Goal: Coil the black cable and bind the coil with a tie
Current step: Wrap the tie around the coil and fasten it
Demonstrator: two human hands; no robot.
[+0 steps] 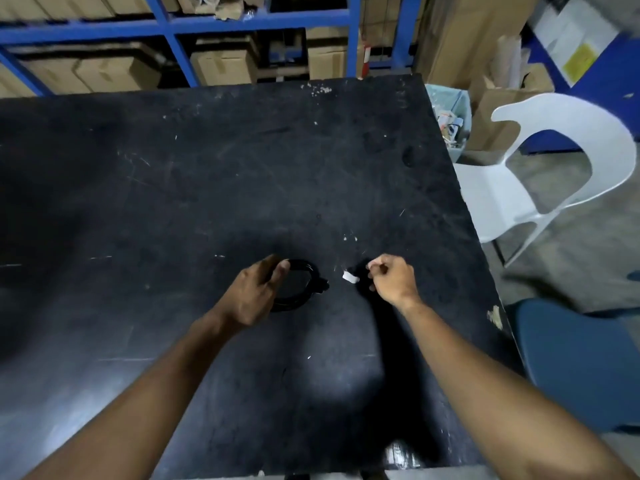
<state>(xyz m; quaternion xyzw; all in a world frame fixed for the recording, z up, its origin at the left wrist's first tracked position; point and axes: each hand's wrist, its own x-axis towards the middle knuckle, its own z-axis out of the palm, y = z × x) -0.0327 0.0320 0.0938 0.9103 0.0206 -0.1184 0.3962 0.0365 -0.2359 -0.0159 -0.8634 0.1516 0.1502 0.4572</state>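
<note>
1. Black cable (300,285): already wound into a small round coil, lying flat on the dark surface (242,168), near the front edge and slightly left of centre.
2. Left hand (256,292): closed over the coil's left arc, thumb curled across the top of the loops, fingers mostly hidden beneath; pinning the turns together.
3. Small dark lump on the coil's right side, toward the other hand: possibly a plug or a crossing of the loops; too dark against the surface to tell.
4. Right hand (393,278): fingers curled in with thumb and forefinger pinched; seemingly nipping something small, though hard to confirm.
5. White piece (349,277): just left of the right fingertips, between both hands; likely the tie or its end. Contact with the fingers unclear; long axis tilted slightly, running roughly left to right, pointing at the coil.
6. Key relation: coil's free right arc facing the white piece across a short open gap, nothing between them. Right hand clearly nearer the piece; left hand already occupied by the coil.
7. Judged step: coiling done, binding not yet done. Likely next call: bringing the tie leftward to the exposed right arc, threading through the coil's open centre.
8. Risk: loops springing apart if the left grip slackens during threading.
9. Off the surface to the right: white chair (561,161), well apart.
</note>
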